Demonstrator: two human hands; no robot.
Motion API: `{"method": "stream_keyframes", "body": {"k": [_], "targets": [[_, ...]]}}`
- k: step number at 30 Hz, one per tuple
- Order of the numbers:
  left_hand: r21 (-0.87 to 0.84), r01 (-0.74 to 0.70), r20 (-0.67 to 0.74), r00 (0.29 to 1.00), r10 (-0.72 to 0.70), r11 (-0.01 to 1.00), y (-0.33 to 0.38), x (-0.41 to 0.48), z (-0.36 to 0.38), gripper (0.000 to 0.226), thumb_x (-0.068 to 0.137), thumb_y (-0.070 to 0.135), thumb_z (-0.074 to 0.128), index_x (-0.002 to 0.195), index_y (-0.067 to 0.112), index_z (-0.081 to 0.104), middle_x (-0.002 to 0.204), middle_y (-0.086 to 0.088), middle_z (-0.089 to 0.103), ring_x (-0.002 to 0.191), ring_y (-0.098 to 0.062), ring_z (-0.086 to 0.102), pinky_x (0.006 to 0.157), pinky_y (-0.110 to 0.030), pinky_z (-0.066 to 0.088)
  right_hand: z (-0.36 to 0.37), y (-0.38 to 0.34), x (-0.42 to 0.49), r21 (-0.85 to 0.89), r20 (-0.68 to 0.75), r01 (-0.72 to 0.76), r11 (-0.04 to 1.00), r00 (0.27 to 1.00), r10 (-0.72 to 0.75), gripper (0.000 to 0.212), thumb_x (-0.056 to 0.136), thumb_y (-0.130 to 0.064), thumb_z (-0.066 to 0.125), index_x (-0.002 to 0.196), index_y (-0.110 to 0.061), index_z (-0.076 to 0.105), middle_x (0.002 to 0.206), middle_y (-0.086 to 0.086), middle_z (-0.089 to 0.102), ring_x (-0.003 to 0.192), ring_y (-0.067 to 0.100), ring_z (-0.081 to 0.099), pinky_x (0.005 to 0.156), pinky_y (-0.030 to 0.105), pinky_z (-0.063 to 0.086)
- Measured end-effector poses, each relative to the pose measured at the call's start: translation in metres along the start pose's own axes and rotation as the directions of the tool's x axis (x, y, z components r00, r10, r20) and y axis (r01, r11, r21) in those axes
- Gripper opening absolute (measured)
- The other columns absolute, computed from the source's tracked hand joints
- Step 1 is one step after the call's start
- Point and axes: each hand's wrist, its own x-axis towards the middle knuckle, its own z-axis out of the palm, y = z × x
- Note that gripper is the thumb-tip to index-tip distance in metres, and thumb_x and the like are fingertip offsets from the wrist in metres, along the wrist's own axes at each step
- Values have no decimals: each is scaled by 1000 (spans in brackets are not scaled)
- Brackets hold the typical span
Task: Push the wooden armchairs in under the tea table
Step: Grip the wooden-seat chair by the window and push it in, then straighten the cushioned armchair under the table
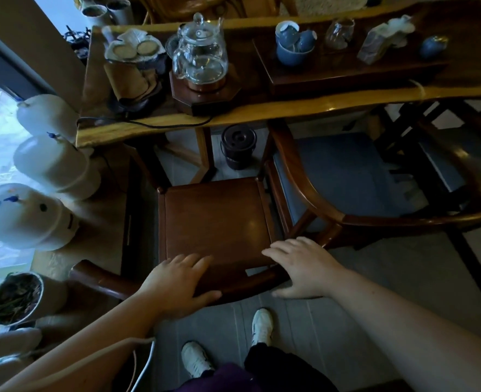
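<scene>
Gripping the curved back rail of the near armchair (pixel 216 219), you are standing behind it with your left hand (pixel 177 281) and right hand (pixel 298 267) draped over the rail, fingers (pixel 194 261) curled loosely around the wood. Its flat, glossy brown seat is sitting just short of the desk (pixel 262 108), front edge not yet under. A second armchair (pixel 346 171) with a blue seat pad is standing touching or just beside it on the right, arm already under the desk edge. Risk, as I am judging it: the rounded arms are likely catching on each other or the desk leg, and a jolt is threatening the glass teapot (pixel 199 52) above. A dark lidded bucket (pixel 238 147) is sitting on the floor in the path.
</scene>
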Motion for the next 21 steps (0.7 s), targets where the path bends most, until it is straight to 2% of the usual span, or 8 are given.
{"method": "stream_keyframes", "body": {"k": [2, 5, 8, 13, 17, 21], "targets": [[6, -32, -110, 993, 32, 999, 10, 8, -3, 86, 83, 78, 26, 150, 27, 10, 153, -1, 29, 137, -22, 27, 111, -40, 26, 0, -1, -10, 15, -87, -32, 999, 996, 33, 92, 80, -72, 58, 152, -26, 24, 159, 3, 29, 143, 22, 28, 118, 47, 20], [32, -69, -189, 979, 74, 997, 28, 23, -11, 81, 88, 70, 36, 151, 26, 9, 157, -5, 20, 142, -25, 15, 114, -41, 15, -2, 0, -20, 36, -184, -78, 996, 979, 83, 92, 80, -72, 58, 152, -25, 25, 160, 6, 27, 144, 24, 26, 118, 47, 21], [38, -110, -244, 963, 116, 993, 46, 37, -19, 78, 89, 64, 41, 150, 24, 13, 156, -7, 23, 142, -26, 16, 114, -41, 15, -6, 9, -27, 39, -247, -72, 997, 966, 80, 90, 81, -68, 62, 151, -23, 29, 158, 8, 31, 143, 26, 30, 117, 48, 24], [46, -134, -335, 931, 142, 990, 98, 77, -42, 74, 90, 60, 45, 149, 23, 19, 156, -7, 26, 142, -25, 18, 111, -36, 9, -16, 69, -43, 38, -325, -46, 998, 944, 56, 85, 78, -58, 69, 147, -20, 38, 151, 10, 42, 138, 28, 38, 113, 50, 30], [42, -153, -367, 917, 157, 987, 155, 122, -63, 73, 87, 58, 51, 145, 18, 32, 149, -10, 39, 138, -28, 30, 109, -38, 17, -26, 140, -66, 43, -335, -60, 997, 940, 70, 84, 77, -57, 71, 146, -21, 39, 152, 7, 41, 139, 25, 37, 115, 48, 28], [100, -218, -347, 907, 239, 971, 210, 162, -70, 71, 81, 57, 58, 136, 13, 45, 135, -12, 54, 126, -31, 46, 104, -44, 36, -25, 197, -93, 33, -306, -95, 995, 947, 101, 86, 76, -58, 71, 146, -21, 39, 153, 7, 40, 139, 25, 36, 114, 47, 29]]}}
